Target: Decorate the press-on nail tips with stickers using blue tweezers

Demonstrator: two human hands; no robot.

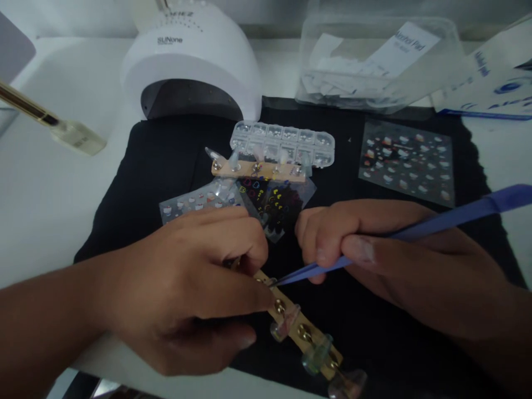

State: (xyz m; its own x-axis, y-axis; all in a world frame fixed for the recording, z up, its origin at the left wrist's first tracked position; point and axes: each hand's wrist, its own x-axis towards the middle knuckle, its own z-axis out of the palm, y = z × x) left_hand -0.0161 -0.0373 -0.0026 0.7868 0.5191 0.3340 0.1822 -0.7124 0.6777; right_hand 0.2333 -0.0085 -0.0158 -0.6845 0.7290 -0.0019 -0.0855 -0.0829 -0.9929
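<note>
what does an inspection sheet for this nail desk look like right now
surface: black mat on a white table
job's things: wooden strip of clear nail tips held at its near-left end by the left hand; blue tweezers pinched in the right hand, tip at the strip
clutter: second nail strip, clear bead box, sticker sheets, plastic tub of alcohol pads, brush
grippers: both hands closed on their items
cables: nothing seen
surroundings: white nail lamp behind the mat
</note>
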